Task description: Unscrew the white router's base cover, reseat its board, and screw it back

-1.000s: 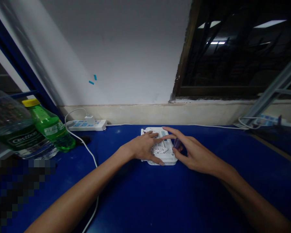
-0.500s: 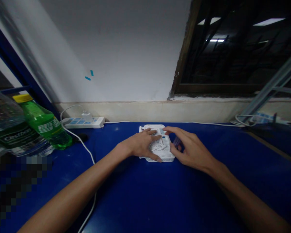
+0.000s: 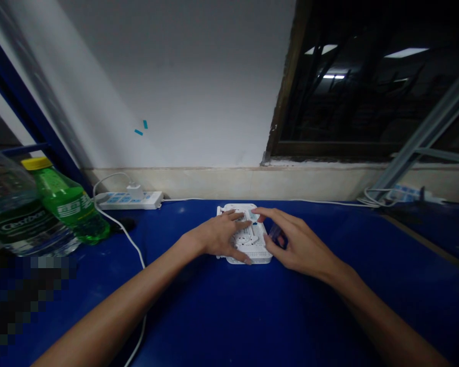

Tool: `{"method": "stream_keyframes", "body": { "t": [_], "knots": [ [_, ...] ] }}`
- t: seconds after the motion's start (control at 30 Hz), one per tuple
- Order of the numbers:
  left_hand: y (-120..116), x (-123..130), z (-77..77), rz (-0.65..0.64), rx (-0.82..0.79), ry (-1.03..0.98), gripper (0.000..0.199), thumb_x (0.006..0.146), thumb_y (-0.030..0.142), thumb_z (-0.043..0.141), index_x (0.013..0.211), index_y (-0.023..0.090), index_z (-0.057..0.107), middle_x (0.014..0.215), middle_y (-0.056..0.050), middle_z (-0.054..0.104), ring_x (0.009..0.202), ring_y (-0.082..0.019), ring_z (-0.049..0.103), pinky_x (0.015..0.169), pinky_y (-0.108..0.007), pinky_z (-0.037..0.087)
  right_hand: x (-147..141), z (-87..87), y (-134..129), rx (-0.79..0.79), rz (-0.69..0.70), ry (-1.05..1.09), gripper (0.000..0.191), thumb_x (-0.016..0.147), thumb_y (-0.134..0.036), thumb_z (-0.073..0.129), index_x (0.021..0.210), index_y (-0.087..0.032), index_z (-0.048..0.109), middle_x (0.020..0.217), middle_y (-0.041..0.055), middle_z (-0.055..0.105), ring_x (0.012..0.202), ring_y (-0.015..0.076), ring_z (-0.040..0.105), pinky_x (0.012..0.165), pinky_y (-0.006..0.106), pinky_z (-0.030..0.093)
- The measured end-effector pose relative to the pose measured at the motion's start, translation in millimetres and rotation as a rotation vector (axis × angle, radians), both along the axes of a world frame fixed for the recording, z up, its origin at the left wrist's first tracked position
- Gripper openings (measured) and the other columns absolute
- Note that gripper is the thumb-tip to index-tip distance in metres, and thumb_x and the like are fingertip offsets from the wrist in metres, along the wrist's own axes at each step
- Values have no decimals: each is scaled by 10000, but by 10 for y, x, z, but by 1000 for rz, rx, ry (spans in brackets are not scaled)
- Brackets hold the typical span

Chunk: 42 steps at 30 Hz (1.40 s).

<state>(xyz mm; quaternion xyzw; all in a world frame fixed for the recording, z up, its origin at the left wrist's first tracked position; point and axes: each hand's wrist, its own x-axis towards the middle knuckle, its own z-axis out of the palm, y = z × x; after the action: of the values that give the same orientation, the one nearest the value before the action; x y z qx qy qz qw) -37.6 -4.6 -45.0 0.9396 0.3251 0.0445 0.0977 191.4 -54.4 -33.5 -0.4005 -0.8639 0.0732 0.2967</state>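
Note:
A white board with a grid of small holes (image 3: 258,247) lies on the blue table (image 3: 229,311), a little below the wall. My left hand (image 3: 222,234) rests with spread fingers on its left part. At its right edge is my right hand (image 3: 290,237), index finger reaching over the top right and thumb near the right side. Under the curled fingers of my right hand, a clear purplish object (image 3: 276,233) partly shows. A small blue piece (image 3: 255,223) sits on the board between the hands.
On the left stand a green bottle with a yellow cap (image 3: 69,204) and a large clear bottle (image 3: 19,214). A power strip (image 3: 132,200) with a plugged white charger lies by the wall; its white cable (image 3: 137,250) runs forward. More cables (image 3: 371,196) lie at the back right.
The view has shifted slightly, so the scene sits a little lower in the picture. Both hands keep nearly the same places on the board.

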Motion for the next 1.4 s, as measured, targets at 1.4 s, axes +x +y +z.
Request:
{"method": "stream_keyframes", "body": {
  "t": [1.4],
  "knots": [
    [27,-166,260,110,-163,153,1008,719,568,790,1520,178,318,1586,-157,262,1425,-335,343,1175,-457,297,-27,-39,19,20,-13,84,667,785,-75,554,1403,-285,415,1251,61,622,741,151,624,716,308,534]
  ]
}}
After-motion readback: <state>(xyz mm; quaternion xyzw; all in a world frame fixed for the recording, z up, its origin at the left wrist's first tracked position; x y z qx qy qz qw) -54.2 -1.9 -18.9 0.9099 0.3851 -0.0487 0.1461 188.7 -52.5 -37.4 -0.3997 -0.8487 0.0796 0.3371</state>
